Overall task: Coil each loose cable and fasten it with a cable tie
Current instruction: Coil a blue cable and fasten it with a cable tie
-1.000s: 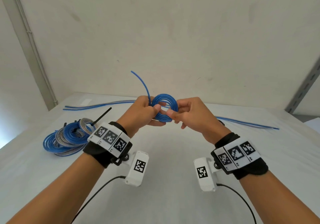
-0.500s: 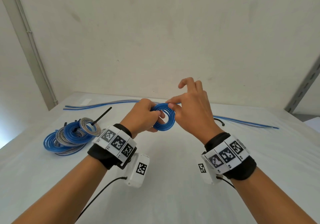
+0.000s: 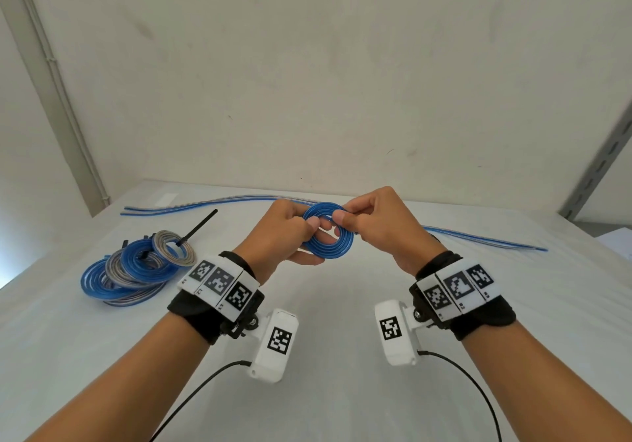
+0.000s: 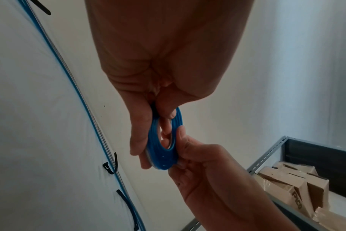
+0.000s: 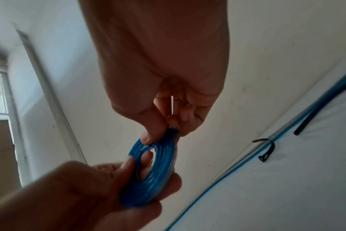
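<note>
A small coil of blue cable (image 3: 337, 253) is held up above the white table (image 3: 342, 390), between both hands. My left hand (image 3: 309, 236) grips its left side, thumb on top and fingers underneath. At the coil's upper right edge, my right hand (image 3: 342, 216) pinches it between thumb and forefinger. In the left wrist view the coil (image 4: 164, 162) stands edge-on between the two hands. The right wrist view shows the right thumb (image 5: 152, 136) pressing on the coil (image 5: 158, 171). No loose end sticks out of it.
A pile of tied blue and grey coils (image 3: 136, 270) lies at the left, one black tie tail (image 3: 198, 226) sticking up. Loose cables (image 3: 205, 202) run along the table's back edge. Black cable ties (image 4: 111, 165) lie beside them. A metal shelf with cardboard boxes (image 4: 286, 187) stands at the right.
The cable's free end, which stood up a second ago, now lies in the coil. My right hand, fingers spread above half a second ago, has come down and pinches the coil.
</note>
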